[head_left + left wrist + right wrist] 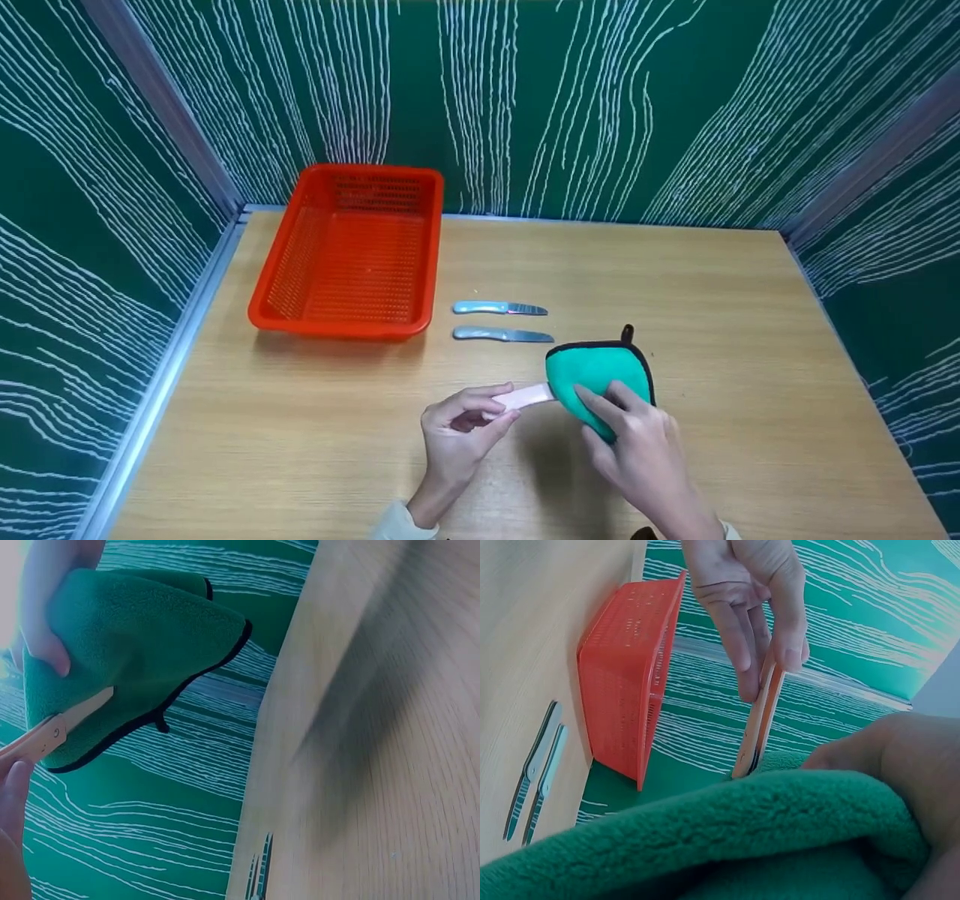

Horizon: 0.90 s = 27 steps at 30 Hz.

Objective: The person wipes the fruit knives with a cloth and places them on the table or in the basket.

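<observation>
Left hand [459, 441]: pinches the pink-handled knife [527, 397], raised over the desk's [720, 300] near side.
Right hand [642, 444]: grips the green towel [589, 367]; we think the blade touches it.
Red basket [341, 328]: back-left corner.
Two blue-handled knives [480, 332]: side by side, blades toward the right edge.

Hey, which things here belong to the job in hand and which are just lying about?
In the job:
pink knife, held by the left hand
green cloth, held by the right hand

Seemingly just lying about:
two blue knives
red basket
</observation>
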Tool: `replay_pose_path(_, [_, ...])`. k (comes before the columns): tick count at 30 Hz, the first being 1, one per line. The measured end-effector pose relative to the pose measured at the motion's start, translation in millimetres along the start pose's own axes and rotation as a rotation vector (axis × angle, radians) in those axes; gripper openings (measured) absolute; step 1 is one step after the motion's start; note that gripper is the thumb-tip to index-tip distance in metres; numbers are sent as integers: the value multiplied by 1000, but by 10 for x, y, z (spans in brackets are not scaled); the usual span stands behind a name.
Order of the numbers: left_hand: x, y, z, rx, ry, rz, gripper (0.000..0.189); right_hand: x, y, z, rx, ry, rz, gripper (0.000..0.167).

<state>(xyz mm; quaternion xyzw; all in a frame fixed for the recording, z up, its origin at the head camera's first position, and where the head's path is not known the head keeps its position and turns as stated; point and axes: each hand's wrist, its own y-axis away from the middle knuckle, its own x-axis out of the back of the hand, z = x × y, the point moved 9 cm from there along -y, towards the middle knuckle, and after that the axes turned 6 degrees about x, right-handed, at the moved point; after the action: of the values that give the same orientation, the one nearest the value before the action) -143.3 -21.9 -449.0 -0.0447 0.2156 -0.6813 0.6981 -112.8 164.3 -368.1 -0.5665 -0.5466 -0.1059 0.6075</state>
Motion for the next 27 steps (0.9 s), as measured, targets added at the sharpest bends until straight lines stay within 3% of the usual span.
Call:
replay_pose_path(6, [-9, 2, 111, -105, 12, -28, 19, -9, 13, 73, -8, 31, -11, 38])
replay_pose_path(12, [-2, -16, 247, -86, -16, -12, 19, 7, 35, 200, -66, 58, -25, 38])
replay_pose_path(21, [65, -16, 106, -141, 43, -23, 22, 70, 115, 411, -141, 65, 22, 30])
replay_pose_path(27, [106, -19, 23, -58, 26, -4, 22, 121, 212, 654, -319, -1, 19, 27])
